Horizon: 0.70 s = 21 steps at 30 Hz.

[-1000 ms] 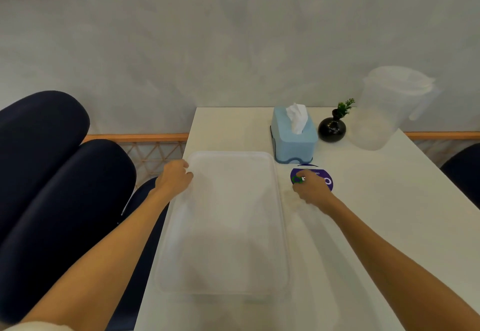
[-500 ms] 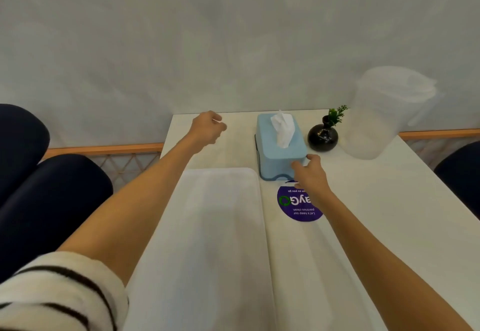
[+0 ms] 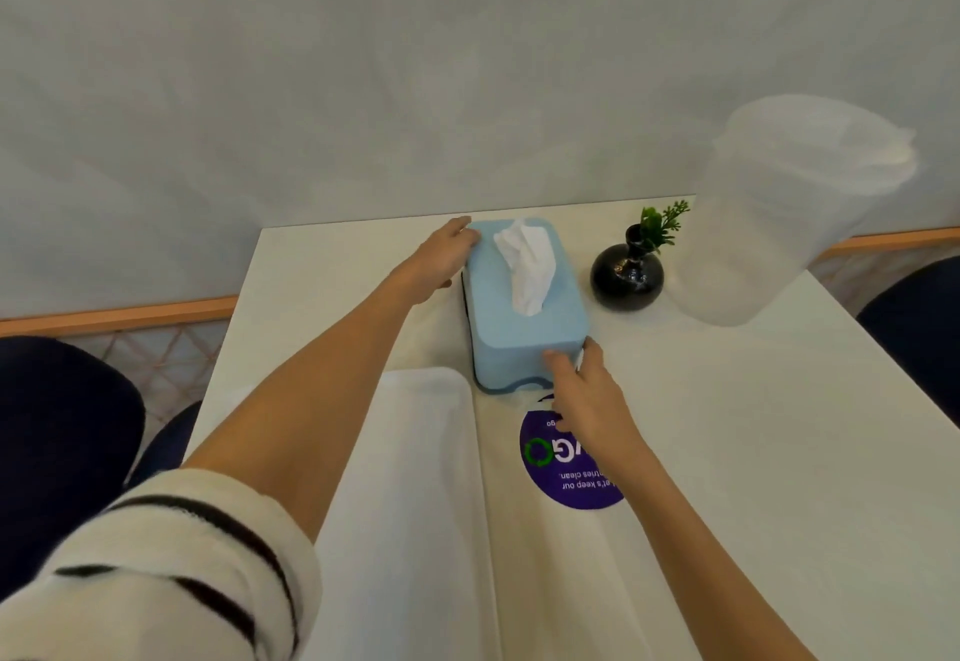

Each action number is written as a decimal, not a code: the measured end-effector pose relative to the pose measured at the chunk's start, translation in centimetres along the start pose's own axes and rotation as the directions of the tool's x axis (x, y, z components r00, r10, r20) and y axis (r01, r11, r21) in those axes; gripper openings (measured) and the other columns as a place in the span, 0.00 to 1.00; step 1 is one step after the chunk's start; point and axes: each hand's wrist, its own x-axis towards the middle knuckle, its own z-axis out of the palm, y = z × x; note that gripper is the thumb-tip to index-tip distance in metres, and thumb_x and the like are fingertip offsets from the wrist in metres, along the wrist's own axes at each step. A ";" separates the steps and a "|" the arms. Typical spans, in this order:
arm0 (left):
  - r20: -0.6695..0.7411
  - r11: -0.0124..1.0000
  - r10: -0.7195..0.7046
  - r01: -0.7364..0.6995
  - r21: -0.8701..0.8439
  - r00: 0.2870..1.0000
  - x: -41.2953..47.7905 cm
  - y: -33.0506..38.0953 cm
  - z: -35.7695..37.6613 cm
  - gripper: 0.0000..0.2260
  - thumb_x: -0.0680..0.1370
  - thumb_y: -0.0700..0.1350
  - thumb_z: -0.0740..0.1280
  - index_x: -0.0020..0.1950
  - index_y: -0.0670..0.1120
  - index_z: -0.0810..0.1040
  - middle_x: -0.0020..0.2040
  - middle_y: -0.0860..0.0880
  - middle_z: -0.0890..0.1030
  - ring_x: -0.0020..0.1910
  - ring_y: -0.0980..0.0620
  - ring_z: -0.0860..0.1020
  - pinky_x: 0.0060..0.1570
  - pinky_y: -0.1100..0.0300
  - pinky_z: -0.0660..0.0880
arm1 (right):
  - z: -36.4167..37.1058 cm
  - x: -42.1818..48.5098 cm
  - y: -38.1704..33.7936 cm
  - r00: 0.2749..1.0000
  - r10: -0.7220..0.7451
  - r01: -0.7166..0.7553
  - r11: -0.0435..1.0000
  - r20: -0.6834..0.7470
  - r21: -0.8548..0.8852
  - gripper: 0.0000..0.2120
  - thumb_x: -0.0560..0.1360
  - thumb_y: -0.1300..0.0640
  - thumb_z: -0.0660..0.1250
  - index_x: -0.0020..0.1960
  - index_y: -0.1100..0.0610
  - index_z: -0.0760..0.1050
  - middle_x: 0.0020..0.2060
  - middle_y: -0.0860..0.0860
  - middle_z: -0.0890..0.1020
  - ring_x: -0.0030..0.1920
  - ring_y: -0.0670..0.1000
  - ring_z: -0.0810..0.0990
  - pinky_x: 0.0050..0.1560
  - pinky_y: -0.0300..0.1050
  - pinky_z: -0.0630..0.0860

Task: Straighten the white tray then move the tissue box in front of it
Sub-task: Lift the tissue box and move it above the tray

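The light blue tissue box (image 3: 519,328) with a white tissue sticking out stands on the white table (image 3: 753,452), just beyond the far right corner of the white tray (image 3: 415,504). My left hand (image 3: 441,260) lies against the box's far left corner. Fingers of my right hand (image 3: 582,390) press its near right corner. The tray lies lengthwise along the table's left side, partly hidden under my left forearm.
A black round vase with a green sprig (image 3: 627,276) stands right of the box. A clear plastic jug (image 3: 789,213) stands further right. A purple round sticker (image 3: 566,463) lies under my right wrist. Dark chairs (image 3: 62,442) flank the table.
My left hand left the tray, reached across the table and now touches the box's far left corner. My right hand moved from the sticker to the box's near right corner.
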 end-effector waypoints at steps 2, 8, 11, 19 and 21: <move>0.022 0.996 -0.009 0.011 -0.084 1.000 0.4 -0.4 0.3 0.18 0.79 0.50 0.55 0.68 0.53 0.68 0.63 0.50 0.75 0.65 0.46 0.73 0.63 0.48 0.71 | 0.3 0.3 0.2 1.000 0.008 -0.008 1.000 0.016 0.028 0.25 0.78 0.43 0.56 0.72 0.47 0.56 0.61 0.57 0.74 0.57 0.59 0.77 0.59 0.60 0.77; -0.111 0.990 -0.034 0.018 -0.143 0.993 0.2 -1.8 -1.5 0.12 0.76 0.52 0.60 0.58 0.50 0.68 0.59 0.48 0.74 0.59 0.47 0.74 0.61 0.48 0.72 | 0.2 2.4 -0.8 1.000 -0.025 0.025 0.999 0.012 0.024 0.28 0.80 0.45 0.50 0.77 0.53 0.49 0.68 0.59 0.68 0.61 0.59 0.74 0.62 0.62 0.75; -0.179 0.990 -0.055 0.031 -0.134 0.982 -0.5 -3.1 -2.7 0.16 0.76 0.54 0.63 0.59 0.47 0.66 0.59 0.48 0.71 0.60 0.48 0.72 0.61 0.50 0.72 | -0.4 3.5 -2.0 0.998 -0.027 0.030 0.998 -0.050 0.058 0.23 0.81 0.49 0.50 0.73 0.59 0.59 0.64 0.60 0.73 0.58 0.57 0.74 0.63 0.62 0.73; -0.144 0.988 -0.091 0.071 -0.139 0.985 -2.3 -5.0 -3.4 0.21 0.75 0.58 0.58 0.62 0.46 0.72 0.63 0.44 0.76 0.62 0.44 0.75 0.67 0.44 0.71 | 1.0 4.3 -3.9 0.999 0.054 -0.053 0.991 -0.007 0.120 0.24 0.78 0.46 0.56 0.70 0.56 0.63 0.57 0.55 0.75 0.57 0.57 0.76 0.61 0.61 0.76; -0.167 0.992 -0.083 0.065 -0.106 0.982 -3.0 -5.1 -3.8 0.20 0.76 0.57 0.57 0.62 0.47 0.71 0.62 0.45 0.75 0.61 0.44 0.75 0.66 0.45 0.72 | 1.3 4.7 -4.5 0.999 0.044 -0.042 0.992 -0.010 0.122 0.23 0.78 0.47 0.57 0.70 0.55 0.63 0.56 0.55 0.75 0.55 0.56 0.76 0.58 0.57 0.77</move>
